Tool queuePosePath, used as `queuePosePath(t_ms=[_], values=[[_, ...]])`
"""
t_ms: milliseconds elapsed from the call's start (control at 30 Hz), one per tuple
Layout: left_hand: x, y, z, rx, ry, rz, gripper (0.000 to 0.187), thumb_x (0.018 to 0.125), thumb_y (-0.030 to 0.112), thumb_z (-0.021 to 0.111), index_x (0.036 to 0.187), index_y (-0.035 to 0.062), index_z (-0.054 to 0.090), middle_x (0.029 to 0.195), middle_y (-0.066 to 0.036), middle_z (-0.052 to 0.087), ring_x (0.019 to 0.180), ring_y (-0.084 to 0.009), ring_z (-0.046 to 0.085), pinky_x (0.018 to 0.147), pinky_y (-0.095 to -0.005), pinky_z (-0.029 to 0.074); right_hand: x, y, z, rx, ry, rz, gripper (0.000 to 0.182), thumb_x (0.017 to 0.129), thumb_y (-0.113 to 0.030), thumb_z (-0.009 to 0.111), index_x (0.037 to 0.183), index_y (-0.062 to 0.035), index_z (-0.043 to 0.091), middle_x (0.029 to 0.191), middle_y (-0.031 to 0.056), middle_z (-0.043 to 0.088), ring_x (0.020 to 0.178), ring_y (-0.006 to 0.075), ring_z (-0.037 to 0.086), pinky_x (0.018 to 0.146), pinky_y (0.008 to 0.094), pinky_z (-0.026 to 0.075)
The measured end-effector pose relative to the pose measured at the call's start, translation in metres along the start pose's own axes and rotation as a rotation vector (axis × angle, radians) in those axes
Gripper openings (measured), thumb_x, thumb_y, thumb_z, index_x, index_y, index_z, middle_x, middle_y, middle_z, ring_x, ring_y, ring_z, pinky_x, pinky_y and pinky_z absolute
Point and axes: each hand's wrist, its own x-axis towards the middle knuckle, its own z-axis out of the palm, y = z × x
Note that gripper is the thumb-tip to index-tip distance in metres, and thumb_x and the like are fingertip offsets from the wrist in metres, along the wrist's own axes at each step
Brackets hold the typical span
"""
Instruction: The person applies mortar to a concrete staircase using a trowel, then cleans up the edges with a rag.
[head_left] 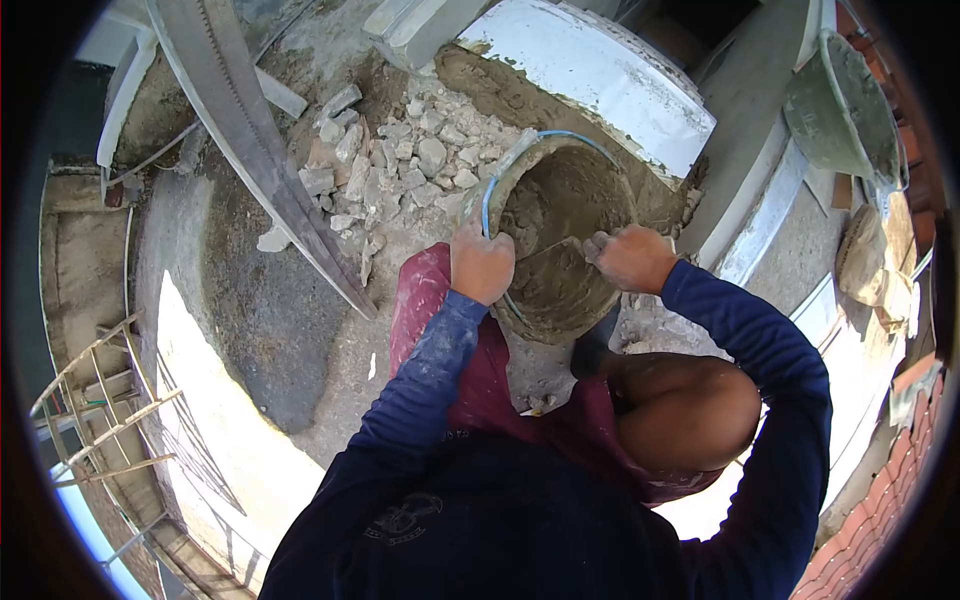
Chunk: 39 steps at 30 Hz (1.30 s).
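A bucket caked with mortar stands tilted between my knees, a blue band running along its rim. My left hand is closed on the near left side of that rim. Wet grey mortar coats the bucket's inside and lies in it. At the right of the opening, my right hand is closed around the handle end of what looks like a trowel. Its mortar-smeared blade reaches down into the bucket, and the handle is mostly hidden by my fingers.
Broken rubble is heaped beyond the bucket. A long curved grey strip leans on the left. Mortar edges a white panel ahead. A second bucket and a torn paper bag are at right; a bamboo frame is at left.
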Motion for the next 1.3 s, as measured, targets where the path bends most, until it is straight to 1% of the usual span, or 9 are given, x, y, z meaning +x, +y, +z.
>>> queuePosePath(t_ms=[133, 333, 433, 533, 600, 700, 800, 1000, 1300], values=[[-0.003, 0.021, -0.011, 0.034, -0.183, -0.191, 0.048, 0.073, 0.007, 0.051, 0.118, -0.0069, 0.057, 0.100, -0.030, 0.063, 0.090, -0.0462, 0.058, 0.085, -0.0476, 0.046, 0.011, 0.015, -0.003, 0.029, 0.161, 0.281, 0.029, 0.082, -0.014, 0.056, 0.102, 0.0067, 0.057, 0.092, 0.0194, 0.066, 0.081, 0.0324, 0.069, 0.065, 0.0397, 0.056], [-0.017, -0.029, -0.015, 0.668, -0.080, 0.450, 0.008, 0.068, 0.008, 0.059, 0.069, 0.0009, 0.062, 0.083, -0.024, 0.061, 0.074, -0.0397, 0.059, 0.066, -0.0482, 0.046, -0.010, -0.016, 0.032, 0.114, 0.039, 0.098, 0.022, 0.081, -0.011, 0.056, 0.094, 0.0063, 0.060, 0.083, 0.0188, 0.067, 0.077, 0.0315, 0.069, 0.065, 0.0409, 0.056], [-0.026, -0.031, -0.008, 0.426, -0.048, 0.273, 0.010, 0.069, 0.005, 0.059, 0.076, -0.0001, 0.064, 0.092, -0.024, 0.062, 0.077, -0.0376, 0.060, 0.069, -0.0480, 0.046, -0.008, 0.003, 0.009, 0.032, 0.151, 0.218, 0.020, 0.078, -0.012, 0.057, 0.092, 0.0006, 0.065, 0.082, 0.0166, 0.068, 0.078, 0.0314, 0.069, 0.064, 0.0403, 0.056], [-0.042, 0.014, 0.014, -0.114, -0.017, -0.077, 0.042, 0.072, -0.001, 0.051, 0.113, -0.0008, 0.062, 0.120, -0.025, 0.058, 0.113, -0.0372, 0.054, 0.095, -0.0452, 0.041, -0.002, 0.003, 0.027, 0.060, 0.084, 0.299, 0.017, 0.078, -0.014, 0.058, 0.088, -0.0020, 0.066, 0.082, 0.0162, 0.067, 0.079, 0.0329, 0.068, 0.066, 0.0423, 0.055], [-0.061, 0.023, 0.024, -0.130, -0.022, 0.039, 0.058, 0.072, 0.000, 0.049, 0.130, 0.0022, 0.055, 0.137, -0.023, 0.051, 0.136, -0.0378, 0.039, 0.113, -0.0464, 0.025, -0.011, -0.005, 0.049, 0.219, -0.002, 0.241, 0.017, 0.076, -0.015, 0.061, 0.083, -0.0009, 0.066, 0.082, 0.0175, 0.067, 0.078, 0.0348, 0.068, 0.067, 0.0433, 0.055], [-0.082, 0.029, 0.020, -0.013, -0.301, 0.162, 0.057, 0.073, -0.005, 0.047, 0.129, 0.0025, 0.057, 0.140, -0.012, 0.051, 0.142, -0.0364, 0.028, 0.117, -0.0516, 0.010, -0.021, -0.006, 0.110, 0.519, 0.030, 0.129, 0.015, 0.071, -0.012, 0.065, 0.077, 0.0014, 0.063, 0.080, 0.0209, 0.066, 0.076, 0.0399, 0.065, 0.069, 0.0440, 0.054], [-0.088, 0.024, 0.022, -0.083, -0.223, 0.111, 0.059, 0.072, -0.005, 0.048, 0.130, 0.0046, 0.056, 0.141, -0.011, 0.050, 0.143, -0.0369, 0.027, 0.116, -0.0542, 0.008, -0.029, -0.030, 0.121, 0.975, 0.016, 0.151, 0.012, 0.071, -0.007, 0.064, 0.075, 0.0030, 0.058, 0.068, 0.0186, 0.061, 0.069, 0.0348, 0.065, 0.064, 0.0405, 0.052], [-0.083, 0.018, 0.015, -0.177, -0.127, 0.024, 0.056, 0.079, -0.005, 0.052, 0.134, -0.0025, 0.049, 0.145, -0.021, 0.043, 0.139, -0.0282, 0.034, 0.112, -0.0387, 0.028, -0.005, -0.050, 0.079, 1.496, -0.140, 0.237, 0.017, 0.084, -0.007, 0.062, 0.072, -0.0024, 0.052, 0.057, 0.0022, 0.048, 0.050, 0.0095, 0.051, 0.047, 0.0298, 0.043], [-0.052, -0.011, -0.035, -0.567, 0.077, -0.423, 0.043, 0.092, 0.014, 0.064, 0.129, -0.0058, 0.052, 0.121, -0.011, 0.062, 0.108, -0.0171, 0.058, 0.096, -0.0308, 0.044, -0.045, 0.004, 0.032, 1.515, -0.064, 0.085, 0.016, 0.091, -0.011, 0.064, 0.078, -0.0026, 0.058, 0.062, -0.0016, 0.053, 0.049, 0.0073, 0.050, 0.045, 0.0245, 0.041]])
